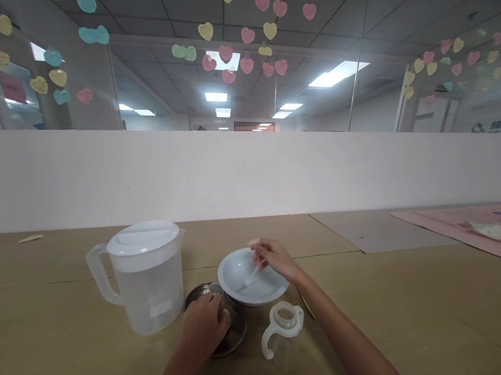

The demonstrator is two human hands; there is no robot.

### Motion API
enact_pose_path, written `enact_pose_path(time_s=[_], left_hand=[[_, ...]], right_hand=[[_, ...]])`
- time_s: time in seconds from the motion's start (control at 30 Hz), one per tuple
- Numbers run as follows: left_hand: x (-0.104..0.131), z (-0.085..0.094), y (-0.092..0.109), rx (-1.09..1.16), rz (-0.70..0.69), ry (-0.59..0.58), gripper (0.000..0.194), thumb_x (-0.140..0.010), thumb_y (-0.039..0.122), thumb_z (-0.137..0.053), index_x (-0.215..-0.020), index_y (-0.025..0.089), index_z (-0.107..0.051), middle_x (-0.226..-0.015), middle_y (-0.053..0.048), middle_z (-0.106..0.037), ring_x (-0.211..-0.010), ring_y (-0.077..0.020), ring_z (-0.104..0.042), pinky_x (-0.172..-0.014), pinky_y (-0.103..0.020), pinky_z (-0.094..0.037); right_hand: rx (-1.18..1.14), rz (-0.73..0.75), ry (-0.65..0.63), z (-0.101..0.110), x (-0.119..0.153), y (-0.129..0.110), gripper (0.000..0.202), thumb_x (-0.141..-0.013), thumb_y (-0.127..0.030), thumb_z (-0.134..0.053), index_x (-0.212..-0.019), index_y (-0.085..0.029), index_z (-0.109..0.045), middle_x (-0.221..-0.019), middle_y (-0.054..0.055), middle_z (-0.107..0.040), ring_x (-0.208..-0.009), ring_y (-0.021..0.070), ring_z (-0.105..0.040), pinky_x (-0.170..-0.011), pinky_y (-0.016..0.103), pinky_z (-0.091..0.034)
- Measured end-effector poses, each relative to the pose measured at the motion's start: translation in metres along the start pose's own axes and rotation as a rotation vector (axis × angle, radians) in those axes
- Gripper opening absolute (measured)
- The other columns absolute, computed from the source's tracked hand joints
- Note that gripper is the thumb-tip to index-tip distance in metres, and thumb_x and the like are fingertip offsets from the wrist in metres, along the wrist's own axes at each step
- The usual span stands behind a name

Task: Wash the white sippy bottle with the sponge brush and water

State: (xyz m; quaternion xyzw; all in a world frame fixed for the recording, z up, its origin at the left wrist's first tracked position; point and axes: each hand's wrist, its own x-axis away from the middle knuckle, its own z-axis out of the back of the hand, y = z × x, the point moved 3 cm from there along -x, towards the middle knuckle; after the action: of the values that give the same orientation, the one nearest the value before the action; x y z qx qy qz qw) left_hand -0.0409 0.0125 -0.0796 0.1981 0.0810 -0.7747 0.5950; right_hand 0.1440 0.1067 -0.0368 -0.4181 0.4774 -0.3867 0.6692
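My right hand is closed round the handle of a small white spoon, whose head is low inside a white bowl. Over a dark metal bowl to the left, my left hand has its fingers bent together; a clear, shiny thing shows just beyond them, and what the fingers hold is hidden. The two bowls stand side by side. A white plastic piece with a ring and a curved hook-like handle sits in front of the white bowl.
A clear lidded pitcher stands left of the bowls. Behind my right forearm, a thin stick is partly hidden. A pink cloth with cloths on it lies far right. A white wall with glass above borders the table.
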Motion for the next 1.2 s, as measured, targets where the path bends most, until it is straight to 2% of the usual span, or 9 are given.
enact_pose_path(time_s=[0.1, 0.2, 0.3, 0.37, 0.5, 0.63, 0.77, 1.0, 1.2], left_hand=[[-0.002, 0.007, 0.001, 0.007, 0.046, 0.037, 0.020, -0.080, 0.026, -0.040, -0.072, 0.018, -0.055, -0.074, -0.005, -0.061, -0.068, -0.0186, -0.056, -0.060, -0.029, -0.033], [-0.003, 0.014, 0.003, 0.026, 0.074, 0.085, 0.029, -0.084, 0.034, -0.036, -0.067, 0.018, -0.054, -0.065, -0.002, -0.061, -0.059, -0.0165, -0.054, -0.056, -0.027, -0.030], [-0.003, 0.018, 0.004, 0.019, 0.078, 0.152, 0.032, -0.084, 0.038, -0.036, -0.064, 0.018, -0.051, -0.059, -0.001, -0.060, -0.054, -0.0152, -0.052, -0.054, -0.027, -0.027], [-0.003, 0.018, 0.004, 0.010, 0.056, 0.206, 0.033, -0.083, 0.039, -0.036, -0.062, 0.018, -0.050, -0.057, 0.000, -0.059, -0.052, -0.0147, -0.051, -0.054, -0.027, -0.028], [-0.002, 0.018, 0.005, 0.007, -0.005, 0.326, 0.032, -0.082, 0.038, -0.039, -0.058, 0.019, -0.049, -0.053, 0.001, -0.057, -0.050, -0.0139, -0.049, -0.055, -0.027, -0.028], [0.000, 0.021, 0.008, -0.010, -0.049, 0.404, 0.030, -0.082, 0.036, -0.041, -0.059, 0.019, -0.049, -0.051, 0.001, -0.055, -0.048, -0.0134, -0.048, -0.053, -0.026, -0.028], [0.001, 0.024, 0.011, -0.033, -0.084, 0.454, 0.030, -0.083, 0.036, -0.041, -0.058, 0.019, -0.048, -0.050, 0.002, -0.054, -0.048, -0.0134, -0.047, -0.053, -0.026, -0.028], [0.002, 0.024, 0.013, -0.044, -0.109, 0.452, 0.032, -0.084, 0.036, -0.040, -0.059, 0.018, -0.048, -0.051, 0.002, -0.054, -0.047, -0.0123, -0.046, -0.055, -0.026, -0.030], [0.002, 0.025, 0.014, -0.033, -0.070, 0.389, 0.033, -0.084, 0.037, -0.039, -0.058, 0.019, -0.048, -0.051, 0.002, -0.055, -0.049, -0.0130, -0.048, -0.057, -0.027, -0.030]], right_hand=[[-0.195, 0.074, 0.027, 0.010, 0.012, -0.040, 0.034, -0.073, -0.046, -0.054, -0.086, -0.014, -0.056, -0.058, -0.003, -0.052, -0.048, 0.0086, -0.049, -0.041, 0.020, -0.040], [-0.195, 0.082, -0.174, 0.015, 0.034, -0.076, 0.031, -0.075, -0.042, -0.057, -0.088, -0.014, -0.058, -0.059, -0.002, -0.052, -0.048, 0.0073, -0.049, -0.036, 0.016, -0.035], [-0.100, 0.033, -0.410, 0.017, 0.053, -0.095, 0.030, -0.076, -0.040, -0.058, -0.089, -0.013, -0.060, -0.059, -0.002, -0.053, -0.047, 0.0068, -0.049, -0.037, 0.017, -0.037], [-0.043, 0.001, -0.520, 0.017, 0.060, -0.098, 0.030, -0.077, -0.040, -0.057, -0.089, -0.013, -0.060, -0.059, -0.002, -0.053, -0.048, 0.0070, -0.050, -0.039, 0.017, -0.039], [0.068, -0.038, -0.640, 0.012, 0.061, -0.095, 0.032, -0.078, -0.043, -0.056, -0.088, -0.013, -0.059, -0.060, -0.002, -0.054, -0.047, 0.0061, -0.050, -0.039, 0.016, -0.040], [0.139, -0.081, -0.714, 0.005, 0.061, -0.092, 0.034, -0.077, -0.045, -0.056, -0.086, -0.013, -0.059, -0.062, -0.001, -0.055, -0.050, 0.0066, -0.052, -0.040, 0.015, -0.040], [0.143, -0.097, -0.723, 0.004, 0.062, -0.094, 0.036, -0.073, -0.047, -0.060, -0.085, -0.013, -0.059, -0.063, -0.001, -0.056, -0.052, 0.0073, -0.053, -0.042, 0.016, -0.041], [0.127, -0.042, -0.647, 0.007, 0.058, -0.093, 0.038, -0.075, -0.048, -0.057, -0.089, -0.013, -0.060, -0.063, -0.001, -0.056, -0.052, 0.0076, -0.053, -0.045, 0.018, -0.044], [0.134, -0.098, -0.734, 0.007, 0.058, -0.083, 0.027, -0.070, -0.039, -0.063, -0.081, -0.014, -0.061, -0.068, 0.000, -0.060, -0.062, 0.0102, -0.057, -0.053, 0.020, -0.046]])
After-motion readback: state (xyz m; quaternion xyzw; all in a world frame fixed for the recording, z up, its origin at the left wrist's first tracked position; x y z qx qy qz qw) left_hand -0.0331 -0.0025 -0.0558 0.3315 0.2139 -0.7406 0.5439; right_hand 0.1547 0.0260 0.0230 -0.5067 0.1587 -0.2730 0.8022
